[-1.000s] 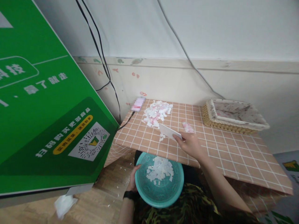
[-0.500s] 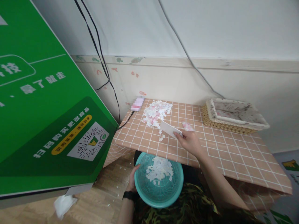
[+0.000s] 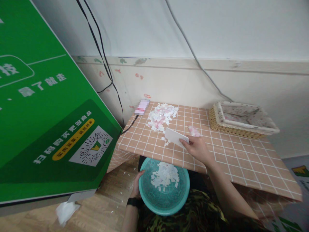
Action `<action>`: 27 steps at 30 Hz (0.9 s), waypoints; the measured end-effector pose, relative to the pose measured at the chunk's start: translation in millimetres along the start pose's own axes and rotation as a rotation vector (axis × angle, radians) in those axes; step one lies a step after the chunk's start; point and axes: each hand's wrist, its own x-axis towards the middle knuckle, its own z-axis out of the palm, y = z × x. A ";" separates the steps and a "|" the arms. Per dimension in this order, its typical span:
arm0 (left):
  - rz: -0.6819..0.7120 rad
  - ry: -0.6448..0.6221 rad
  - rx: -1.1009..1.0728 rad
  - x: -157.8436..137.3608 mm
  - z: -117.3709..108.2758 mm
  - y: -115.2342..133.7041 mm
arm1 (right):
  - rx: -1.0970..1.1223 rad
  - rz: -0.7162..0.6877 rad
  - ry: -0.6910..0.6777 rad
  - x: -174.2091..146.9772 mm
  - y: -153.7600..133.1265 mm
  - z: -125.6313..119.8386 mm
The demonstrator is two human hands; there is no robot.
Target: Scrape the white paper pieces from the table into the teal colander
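White card by paper scraps, green panel at left
The right hand pinches the card at the checked table; the left hand grips the left rim of the near teal basket. The panel reads “拿了就走” and “扫码购买更多商品”.

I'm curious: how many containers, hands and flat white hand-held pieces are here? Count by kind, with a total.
Containers: 2 (teal colander, wicker basket)
Hands: 2 (left hand on the colander, right hand gripping the white piece)
Flat white hand-held pieces: 1 (white piece)
Total: 5
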 end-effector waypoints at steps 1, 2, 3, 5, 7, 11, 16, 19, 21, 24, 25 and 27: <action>-0.006 0.002 0.001 -0.5 0.7 0.4 | 0.002 0.002 0.009 0.2 0.1 0.0; -0.009 0.002 0.002 -1.0 1.4 0.7 | 0.000 0.001 0.015 0.6 0.0 0.2; -0.009 0.001 0.000 -1.3 1.9 1.0 | -0.003 -0.002 0.019 1.3 -0.3 0.5; -0.006 -0.003 -0.003 -1.5 2.4 1.2 | -0.004 -0.008 0.017 3.4 -1.6 1.8; 0.002 -0.003 -0.005 -1.0 1.9 0.8 | 0.005 -0.017 0.003 6.0 -2.9 4.0; 0.003 -0.031 -0.003 1.4 -1.4 -0.4 | 0.007 -0.021 -0.002 9.7 -3.8 8.0; 0.020 -0.045 0.009 2.1 -3.2 -0.1 | -0.029 0.005 0.029 9.3 -1.5 7.6; 0.029 -0.047 -0.002 0.3 -1.0 0.4 | -0.071 0.020 0.075 8.5 0.9 6.5; 0.018 -0.035 0.004 -1.2 1.0 0.6 | -0.094 0.032 0.116 8.7 2.7 7.2; 0.058 0.022 0.009 -2.9 3.3 0.9 | -0.122 0.054 0.187 10.8 4.6 11.2; 0.086 0.047 0.009 -3.2 3.8 1.0 | -0.128 0.054 0.204 12.0 4.8 13.1; 0.120 0.073 0.015 -3.5 4.1 1.2 | -0.135 0.045 0.220 15.0 4.3 16.7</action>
